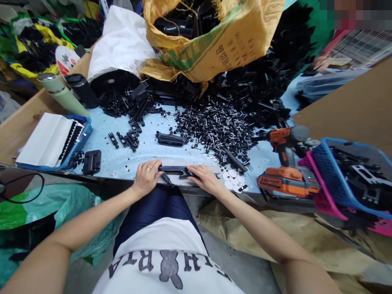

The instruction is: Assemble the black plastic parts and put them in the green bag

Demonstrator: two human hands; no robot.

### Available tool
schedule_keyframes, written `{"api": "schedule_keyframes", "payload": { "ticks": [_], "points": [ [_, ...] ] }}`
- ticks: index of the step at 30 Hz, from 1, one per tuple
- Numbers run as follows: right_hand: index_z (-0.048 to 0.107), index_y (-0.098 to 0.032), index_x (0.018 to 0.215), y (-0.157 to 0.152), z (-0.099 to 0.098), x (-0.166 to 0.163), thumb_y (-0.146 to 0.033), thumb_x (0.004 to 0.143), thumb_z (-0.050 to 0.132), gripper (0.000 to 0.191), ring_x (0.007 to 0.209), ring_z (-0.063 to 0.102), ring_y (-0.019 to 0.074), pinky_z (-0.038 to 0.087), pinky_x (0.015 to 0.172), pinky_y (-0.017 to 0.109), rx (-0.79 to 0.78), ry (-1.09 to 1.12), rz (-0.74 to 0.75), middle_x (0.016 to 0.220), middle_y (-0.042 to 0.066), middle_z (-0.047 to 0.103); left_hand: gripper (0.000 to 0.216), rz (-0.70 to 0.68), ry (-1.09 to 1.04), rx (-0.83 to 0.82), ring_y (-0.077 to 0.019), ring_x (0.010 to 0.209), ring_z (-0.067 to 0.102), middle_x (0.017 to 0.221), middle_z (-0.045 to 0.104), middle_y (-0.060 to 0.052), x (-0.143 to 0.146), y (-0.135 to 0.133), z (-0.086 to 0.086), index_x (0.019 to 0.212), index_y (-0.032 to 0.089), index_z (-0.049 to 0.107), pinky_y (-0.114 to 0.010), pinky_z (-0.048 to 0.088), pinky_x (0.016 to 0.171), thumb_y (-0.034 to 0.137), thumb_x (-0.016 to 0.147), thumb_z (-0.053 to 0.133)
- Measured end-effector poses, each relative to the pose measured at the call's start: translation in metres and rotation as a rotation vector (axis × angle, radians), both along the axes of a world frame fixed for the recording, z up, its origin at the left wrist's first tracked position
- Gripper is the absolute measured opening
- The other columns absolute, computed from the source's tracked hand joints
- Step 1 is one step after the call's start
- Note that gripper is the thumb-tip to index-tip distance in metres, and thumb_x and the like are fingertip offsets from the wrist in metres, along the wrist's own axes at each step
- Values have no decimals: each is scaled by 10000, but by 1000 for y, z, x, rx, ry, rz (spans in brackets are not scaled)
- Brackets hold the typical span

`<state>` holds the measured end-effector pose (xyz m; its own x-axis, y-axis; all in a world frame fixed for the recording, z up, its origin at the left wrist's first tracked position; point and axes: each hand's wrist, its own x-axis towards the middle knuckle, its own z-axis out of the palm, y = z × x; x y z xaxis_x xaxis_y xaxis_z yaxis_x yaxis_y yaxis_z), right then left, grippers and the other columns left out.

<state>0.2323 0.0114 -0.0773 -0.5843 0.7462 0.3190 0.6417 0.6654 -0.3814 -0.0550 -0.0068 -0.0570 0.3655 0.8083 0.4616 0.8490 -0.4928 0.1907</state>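
My left hand [147, 175] and my right hand [204, 178] both grip a long black plastic bar [175, 169] at the near edge of the pale blue table [147, 151]. The left fingers curl over its left end, a ring showing on one finger. The right fingers pinch its right end. A thin black piece hangs down from the bar's middle. A second black bar [170, 139] lies a little farther back on the table.
A heap of small black screws and plastic parts [220, 126] spreads behind the hands. An orange cordless drill [284, 163] lies at right beside blue and pink baskets [346, 179]. A yellow sack [214, 36], bottles [65, 94] and a blue tray [76, 147] stand at back and left.
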Motion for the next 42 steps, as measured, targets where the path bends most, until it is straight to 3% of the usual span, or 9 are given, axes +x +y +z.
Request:
{"api": "schedule_keyframes", "payload": {
  "ticks": [4, 8, 20, 24, 28, 31, 34, 38, 42],
  "points": [
    [486, -191, 1290, 5, 18, -45, -357, 914, 459, 412, 1075, 538, 222, 448, 896, 395, 123, 69, 41, 1243, 116, 567, 385, 296, 60, -257, -241, 735, 630, 710, 659, -104, 35, -27, -1, 769, 152, 656, -329, 434, 653, 459, 865, 443],
    [482, -188, 1300, 18, 13, -93, -378, 939, 390, 418, 1079, 535, 208, 460, 887, 364, 64, 34, 237, 1252, 116, 554, 381, 416, 144, -527, -256, 670, 649, 701, 677, -127, 64, -30, -12, 809, 134, 687, -319, 427, 593, 434, 842, 455],
    [556, -209, 1247, 13, -5, -114, -373, 946, 354, 397, 994, 516, 217, 467, 870, 378, -63, 11, -5, 1134, 100, 585, 339, 359, 119, -524, -237, 770, 660, 783, 692, -145, 53, -17, -26, 820, 112, 692, -299, 450, 673, 323, 872, 432],
    [519, -212, 1280, 6, 4, -110, -343, 954, 332, 398, 1039, 509, 215, 453, 884, 374, -25, -34, 12, 1231, 96, 551, 333, 241, 150, -474, -223, 719, 651, 734, 681, -118, 44, -15, -21, 795, 126, 683, -302, 457, 643, 321, 884, 427],
    [451, -165, 1320, -13, 10, -62, -416, 921, 405, 473, 1175, 446, 236, 371, 973, 405, 180, -50, -44, 1318, 134, 485, 293, -60, 150, -170, -232, 933, 613, 920, 673, -121, 26, -3, -14, 902, 141, 660, -331, 461, 772, 322, 899, 430],
    [568, -109, 1165, -25, 3, -16, -592, 824, 482, 597, 1014, 534, 270, 414, 827, 380, 251, -175, -314, 1109, 177, 592, 365, -350, 228, 14, -247, 1144, 510, 1197, 582, -142, 27, 18, -12, 1163, 130, 559, -378, 387, 949, 358, 896, 458],
    [655, -135, 797, -26, -4, 8, -660, 806, 440, 567, 701, 570, 210, 381, 616, 305, 188, -358, -391, 725, 106, 614, 444, -443, 321, -67, -245, 1056, 559, 1126, 605, -163, 41, 39, -13, 1226, 89, 498, -364, 417, 887, 378, 889, 473],
    [582, -163, 595, -18, 11, 13, -674, 834, 356, 607, 523, 511, 150, 297, 507, 283, 142, -388, -213, 578, 65, 560, 431, -369, 310, -286, -210, 814, 618, 835, 657, -123, 52, 50, -12, 903, 123, 638, -304, 450, 705, 432, 929, 339],
    [521, -187, 572, -24, 58, 12, -695, 831, 306, 609, 471, 449, 126, 257, 474, 283, 73, -191, 86, 530, 28, 498, 539, -375, 90, -320, -163, 619, 592, 622, 614, -75, 40, 28, 14, 670, 170, 605, -265, 429, 596, 455, 942, 236]
  ]
}}
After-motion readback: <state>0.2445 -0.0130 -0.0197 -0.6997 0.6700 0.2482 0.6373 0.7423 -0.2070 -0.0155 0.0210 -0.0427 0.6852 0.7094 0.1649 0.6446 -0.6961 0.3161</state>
